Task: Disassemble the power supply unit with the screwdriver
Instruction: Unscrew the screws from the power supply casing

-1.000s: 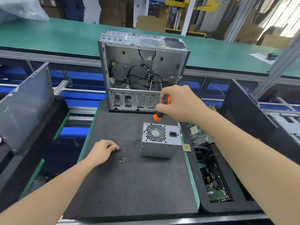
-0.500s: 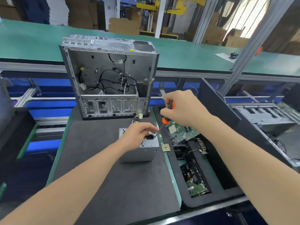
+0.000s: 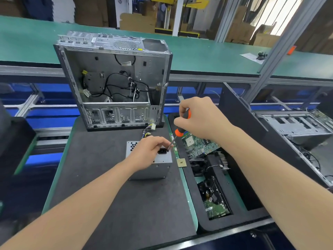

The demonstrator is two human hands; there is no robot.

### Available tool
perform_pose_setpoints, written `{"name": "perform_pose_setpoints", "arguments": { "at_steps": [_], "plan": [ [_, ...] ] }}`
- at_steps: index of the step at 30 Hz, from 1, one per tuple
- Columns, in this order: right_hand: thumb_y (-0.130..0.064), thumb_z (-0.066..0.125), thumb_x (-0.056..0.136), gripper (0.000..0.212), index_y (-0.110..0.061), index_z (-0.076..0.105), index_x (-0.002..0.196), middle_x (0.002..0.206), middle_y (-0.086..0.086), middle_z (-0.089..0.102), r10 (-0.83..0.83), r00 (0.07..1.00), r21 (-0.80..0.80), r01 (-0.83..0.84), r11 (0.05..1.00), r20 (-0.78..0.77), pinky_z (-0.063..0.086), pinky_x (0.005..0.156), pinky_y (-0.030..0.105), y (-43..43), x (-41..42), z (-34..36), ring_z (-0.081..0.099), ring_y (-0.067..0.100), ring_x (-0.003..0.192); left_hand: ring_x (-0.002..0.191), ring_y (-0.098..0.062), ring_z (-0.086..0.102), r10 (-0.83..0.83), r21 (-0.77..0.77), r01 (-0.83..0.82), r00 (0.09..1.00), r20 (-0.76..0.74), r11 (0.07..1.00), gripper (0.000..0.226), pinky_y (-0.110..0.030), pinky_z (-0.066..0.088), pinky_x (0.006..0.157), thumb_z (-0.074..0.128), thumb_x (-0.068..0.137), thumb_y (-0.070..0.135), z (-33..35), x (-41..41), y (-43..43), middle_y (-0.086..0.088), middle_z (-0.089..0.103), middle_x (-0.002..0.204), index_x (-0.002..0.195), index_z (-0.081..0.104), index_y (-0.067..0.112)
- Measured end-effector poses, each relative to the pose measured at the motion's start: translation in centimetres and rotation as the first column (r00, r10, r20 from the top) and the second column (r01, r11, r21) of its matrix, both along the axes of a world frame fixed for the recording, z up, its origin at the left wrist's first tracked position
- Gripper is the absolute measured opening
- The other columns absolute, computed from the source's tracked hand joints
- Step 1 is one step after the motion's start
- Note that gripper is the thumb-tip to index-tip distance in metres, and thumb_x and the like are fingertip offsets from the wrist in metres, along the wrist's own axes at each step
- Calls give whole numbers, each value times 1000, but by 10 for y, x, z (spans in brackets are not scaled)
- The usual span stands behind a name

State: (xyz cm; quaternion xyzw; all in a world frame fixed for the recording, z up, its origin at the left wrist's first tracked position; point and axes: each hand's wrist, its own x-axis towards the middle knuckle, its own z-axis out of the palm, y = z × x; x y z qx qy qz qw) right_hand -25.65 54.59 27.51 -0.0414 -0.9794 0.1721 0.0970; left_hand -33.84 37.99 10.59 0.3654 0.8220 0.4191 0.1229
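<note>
Two hands: left hand rests on the power supply unit, fingers curled, grasp indeterminate; right hand, just beyond, clamps the screwdriver, tip beside the left hand.

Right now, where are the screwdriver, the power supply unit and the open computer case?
screwdriver (image 3: 179, 132): head view, orange collar of its handle.
power supply unit (image 3: 151, 172): head view, its near side wall.
computer case (image 3: 126, 44): head view, round vent on its top panel.
</note>
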Motion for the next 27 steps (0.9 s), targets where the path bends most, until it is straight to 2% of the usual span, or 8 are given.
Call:
{"name": "perform_pose_setpoints", "arguments": {
  "at_steps": [2, 5, 6, 10, 14, 17, 23, 27],
  "plan": [
    [-28, 66, 81, 14, -15, 61, 76, 61, 0, 61, 5, 1000, 11, -5, 1000, 13, 36, 49, 23, -1, -2, 0, 42, 11, 46, 93, 5, 57, -7, -9, 7, 1000, 2, 1000, 49, -18, 41, 70, 40, 106, 0, -2, -1, 0, 13, 73, 111, 113, 76, 34],
    [-29, 66, 80, 15, -16, 61, 76, 65, 4, 64, 6, 1000, 31, -7, 999, 27, 38, 49, 23, -1, -6, 1, 43, 14, 47, 115, -7, 60, -26, 1, 26, 999, 24, 1000, 51, -28, 49, 90, 42, 105, -2, -6, -3, -1, 11, 73, 116, 116, 75, 34],
    [-29, 66, 79, 15, -16, 61, 76, 66, 6, 65, 7, 1000, 39, -8, 999, 28, 38, 48, 23, -1, -7, 1, 42, 15, 47, 117, -10, 59, -26, -4, 26, 999, 24, 1000, 51, -29, 49, 91, 42, 105, -1, -7, -4, -1, 10, 73, 117, 117, 75, 36],
    [-29, 67, 79, 15, -15, 61, 75, 66, 8, 66, 32, 999, 64, -33, 997, 21, 35, 46, 22, -2, -11, 0, 40, 16, 46, 112, -13, 57, -34, -10, 34, 999, 0, 999, 53, -29, 46, 80, 42, 105, 0, -10, -6, 0, 9, 73, 115, 118, 74, 39],
    [-29, 67, 78, 15, -15, 61, 75, 67, 4, 65, 39, 999, 68, -40, 997, 19, 38, 47, 22, -2, -14, 0, 42, 15, 46, 112, -16, 58, -37, -10, 37, 999, 0, 999, 52, -38, 51, 94, 43, 104, -1, -10, -7, 0, 5, 73, 113, 118, 73, 39],
    [-29, 67, 78, 15, -15, 61, 75, 66, 3, 64, 46, 999, 76, -47, 996, 19, 37, 48, 22, -3, -15, 0, 42, 15, 47, 111, -18, 57, -46, -17, 46, 999, -6, 999, 53, -41, 50, 96, 43, 103, -2, -9, -6, 0, 4, 73, 111, 119, 73, 39],
    [-30, 66, 76, 15, -17, 58, 73, 66, 1, 62, 60, 998, 102, -61, 993, 11, 38, 50, 26, -3, -17, 0, 41, 12, 52, 106, -13, 58, -28, -6, 29, 999, 15, 1000, 55, -33, 50, 86, 43, 104, 0, -7, -5, 0, 7, 71, 109, 117, 73, 43],
    [-23, 71, 75, 11, -25, 61, 78, 68, -8, 64, 215, 969, 75, -225, 972, 121, 50, 58, 33, 0, -17, 9, 54, 10, 64, 105, -9, 58, -25, 9, 25, 1000, 16, 1000, 52, -28, 49, 83, 43, 103, -2, -4, -1, 0, 17, 72, 106, 113, 75, 38]
  ]
}}
